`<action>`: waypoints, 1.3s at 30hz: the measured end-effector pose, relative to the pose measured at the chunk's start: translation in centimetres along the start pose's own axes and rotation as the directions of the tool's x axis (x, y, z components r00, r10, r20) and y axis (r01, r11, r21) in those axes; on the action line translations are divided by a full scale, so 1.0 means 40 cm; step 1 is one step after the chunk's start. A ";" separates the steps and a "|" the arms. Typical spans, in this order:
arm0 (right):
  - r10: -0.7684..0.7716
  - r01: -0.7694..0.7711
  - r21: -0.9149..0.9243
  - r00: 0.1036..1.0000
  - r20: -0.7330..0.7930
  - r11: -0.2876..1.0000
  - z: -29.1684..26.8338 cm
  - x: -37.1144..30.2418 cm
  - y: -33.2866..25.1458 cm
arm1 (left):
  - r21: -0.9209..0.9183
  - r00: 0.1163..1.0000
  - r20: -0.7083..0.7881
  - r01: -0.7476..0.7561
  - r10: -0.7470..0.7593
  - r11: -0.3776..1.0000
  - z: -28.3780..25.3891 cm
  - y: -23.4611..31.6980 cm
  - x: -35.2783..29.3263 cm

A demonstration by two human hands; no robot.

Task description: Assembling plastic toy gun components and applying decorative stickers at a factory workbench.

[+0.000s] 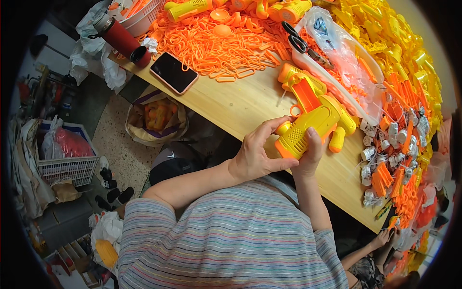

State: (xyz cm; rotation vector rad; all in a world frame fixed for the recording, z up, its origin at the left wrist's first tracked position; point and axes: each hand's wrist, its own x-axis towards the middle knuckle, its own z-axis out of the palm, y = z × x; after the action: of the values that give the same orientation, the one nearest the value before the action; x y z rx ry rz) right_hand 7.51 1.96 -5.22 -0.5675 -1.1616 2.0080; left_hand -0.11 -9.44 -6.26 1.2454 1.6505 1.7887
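Observation:
Both my hands hold a yellow and orange plastic toy body [308, 130] low over the table's near edge. It has a slotted vent and a round yellow knob at its left end. My right hand [309, 154] is closed round its near side, thumb on top. My left hand [257, 151] grips the knob end, its thumb reaching under toward my right hand. Just beyond lie another yellow and orange toy part [301, 77] and a small orange ring [295, 110]. A short yellow cylinder [337, 140] shows beside the toy's right side; whether it is attached, I cannot tell.
Orange plastic links [216, 48] are heaped at the table's far side, near a phone [174, 72] and a red flask [118, 37]. A white bin [337, 82] holds bagged parts and black-handled scissors [297, 43]. White motor-like parts [380, 154] and yellow shells [385, 29] pile up rightward. Another person's hand [380, 238] works lower right.

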 end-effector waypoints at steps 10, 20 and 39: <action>-0.172 0.164 -0.127 0.983 -0.058 0.978 0.071 -0.025 -0.017 | -0.289 0.999 -0.022 -0.029 0.024 0.957 0.008 -0.006 -0.005; 0.224 -0.216 0.155 0.974 -0.032 0.964 0.074 -0.001 -0.001 | 0.428 0.953 -0.012 -0.267 0.302 0.863 -0.071 -0.011 -0.001; -0.148 0.551 -0.737 0.753 0.641 -0.391 -0.051 0.346 0.039 | -0.406 0.715 -0.146 0.587 -0.684 0.701 -0.319 -0.134 0.114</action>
State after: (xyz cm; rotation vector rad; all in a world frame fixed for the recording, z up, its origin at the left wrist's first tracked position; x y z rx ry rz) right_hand -0.43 13.31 -7.78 -0.4159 -2.6589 -0.0527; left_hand -14.25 -12.04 -8.53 0.1866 1.5601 1.7135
